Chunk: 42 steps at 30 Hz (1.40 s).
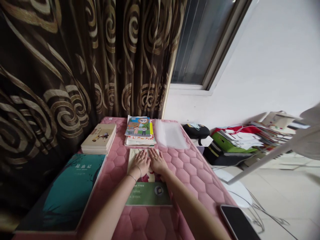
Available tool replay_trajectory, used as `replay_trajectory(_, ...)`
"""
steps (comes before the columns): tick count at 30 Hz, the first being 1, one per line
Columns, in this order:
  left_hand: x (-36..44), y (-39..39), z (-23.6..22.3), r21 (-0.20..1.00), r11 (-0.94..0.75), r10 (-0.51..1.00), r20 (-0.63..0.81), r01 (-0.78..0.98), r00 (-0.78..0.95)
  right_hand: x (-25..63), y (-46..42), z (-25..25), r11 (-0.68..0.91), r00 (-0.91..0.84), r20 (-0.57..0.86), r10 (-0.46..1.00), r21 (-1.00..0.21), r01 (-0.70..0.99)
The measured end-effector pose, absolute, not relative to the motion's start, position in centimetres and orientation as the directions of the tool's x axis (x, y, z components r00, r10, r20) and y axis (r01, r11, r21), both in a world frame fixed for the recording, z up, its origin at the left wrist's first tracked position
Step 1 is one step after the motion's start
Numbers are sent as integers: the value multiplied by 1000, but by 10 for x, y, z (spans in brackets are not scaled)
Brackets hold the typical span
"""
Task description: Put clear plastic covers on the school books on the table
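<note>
Green-banded book [148, 187]: one, lying flat directly beneath the fingers, its green band on the near side of them; whether it wears a clear cover we cannot tell.
Left hand [140, 163]: palm down on the upper cover, fingers extended, gripping nothing; two thin bands at the wrist.
Right hand [158, 161]: beside the left, likewise flat and extended, holding nothing.
Step in hand: pressing or smoothing the cover, we judge; turning or lifting the book would call for raising both palms first.
Pink quilted surface [186, 173]: under the book, padded, so we expect it to give under pressure.
Blue-topped stack [138, 128]: just beyond the fingertips, the nearest obstacle to a forward slide.
Clear plastic sheets [171, 135]: beyond the right fingers, slightly rightward.
Beige books [100, 137]: stacked, left of the left fingers and farther off.
Teal book [75, 190]: left of the fingers and nearer us, limiting room there.
Phone [238, 221]: right of the fingers, nearer us, at the edge.
</note>
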<state>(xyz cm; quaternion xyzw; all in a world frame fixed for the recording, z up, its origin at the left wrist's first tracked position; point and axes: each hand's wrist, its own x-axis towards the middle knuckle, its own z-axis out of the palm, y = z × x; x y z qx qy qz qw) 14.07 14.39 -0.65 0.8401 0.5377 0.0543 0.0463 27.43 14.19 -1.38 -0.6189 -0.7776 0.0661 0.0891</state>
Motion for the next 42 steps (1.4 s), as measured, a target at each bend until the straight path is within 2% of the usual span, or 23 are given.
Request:
replay_trajectory(5,109,164,-8,127,-343,939,60,931,338,275,143,-15,213,-199,87,976,-205,955)
replay_trajectory(12,91,168,-14,127,-271,962,52,954,267,262,142,-8,171,-166,40,985,-189,967)
replay_trajectory(18,91,166,-14,114,-275,961,51,955,271,236,140,-10,354,-342,89,935,-229,907)
replay_trajectory(25,98,164,-4,91,-278,959,78,956,271,281,135,-11,119,-112,44,993,-199,973)
replay_trajectory(28,114,136,-6,79,-318,945,107,945,309,284,131,-12,97,-93,28,995,-190,977)
replay_trajectory(30,118,106,-16,79,-406,910,129,910,395,281,131,-14,93,-90,25,996,-188,978)
replay_trajectory(33,105,59,-35,36,-550,815,243,834,527,280,133,-14,94,-92,20,996,-191,977)
replay_trajectory(37,72,27,-49,-37,-577,755,356,816,550,280,132,-5,96,-93,24,995,-188,978)
replay_trajectory(42,64,25,-46,-64,-545,766,368,836,527,251,88,-1,187,-168,140,976,-143,972)
